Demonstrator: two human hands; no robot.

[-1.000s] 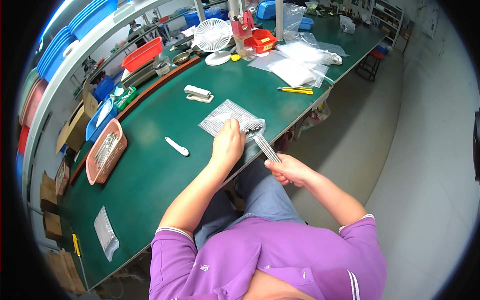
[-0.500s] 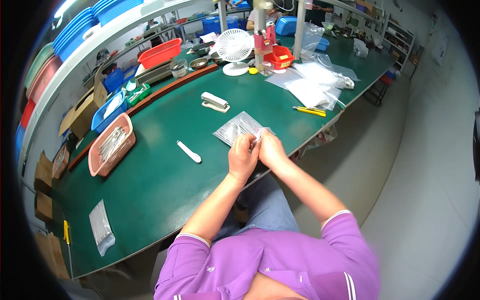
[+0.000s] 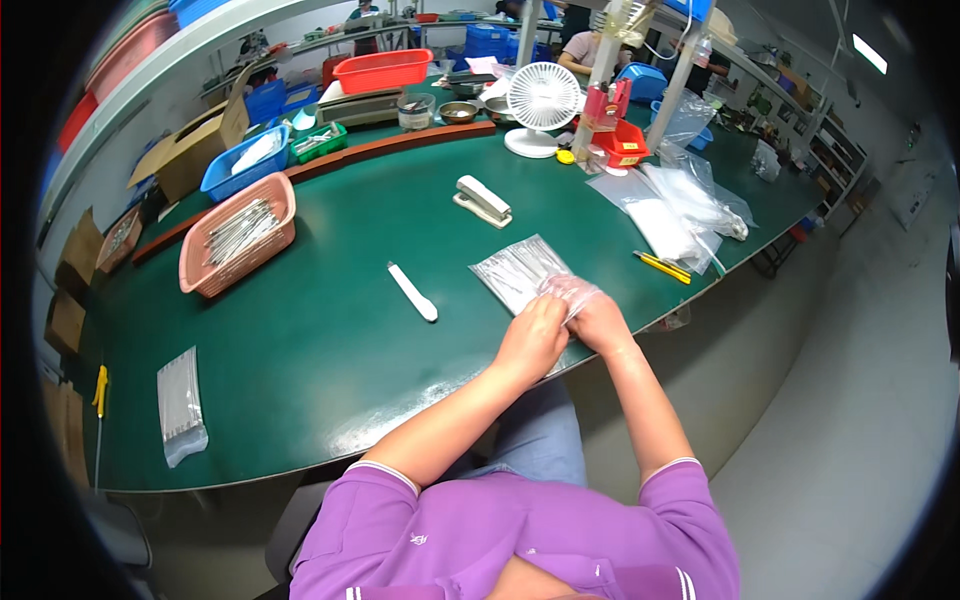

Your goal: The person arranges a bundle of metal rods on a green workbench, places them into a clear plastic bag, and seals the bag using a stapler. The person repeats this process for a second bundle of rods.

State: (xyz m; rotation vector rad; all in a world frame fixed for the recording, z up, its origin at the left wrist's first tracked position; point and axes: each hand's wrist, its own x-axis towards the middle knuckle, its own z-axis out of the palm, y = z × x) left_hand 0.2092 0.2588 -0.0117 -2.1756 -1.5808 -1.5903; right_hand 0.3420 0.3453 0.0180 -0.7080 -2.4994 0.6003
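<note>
A clear plastic bag (image 3: pixel 517 272) filled with thin silvery rods lies flat near the table's front edge. The fingers of my left hand (image 3: pixel 537 335) are closed on the bag's near end. My right hand (image 3: pixel 602 322) grips the same end from the right, and loose clear film drapes over its fingers, partly veiling them. To the left of the bag rests a white-handled cutter (image 3: pixel 412 292), apart from both hands. A white stapler (image 3: pixel 484 201) stands beyond the bag.
A pink basket (image 3: pixel 238 235) of thin rods stands at left, a second filled bag (image 3: pixel 181 405) nearer the front. At right are yellow cutters (image 3: pixel 663 267) and a pile of plastic bags (image 3: pixel 680 215). A white fan (image 3: pixel 542 105) and a red bin (image 3: pixel 622 146) stand at the back.
The view has turned, shifting the table in the picture. My right hand now has the bag's clear film spread over its fingers; before, both hands pinched the bag's end close together.
</note>
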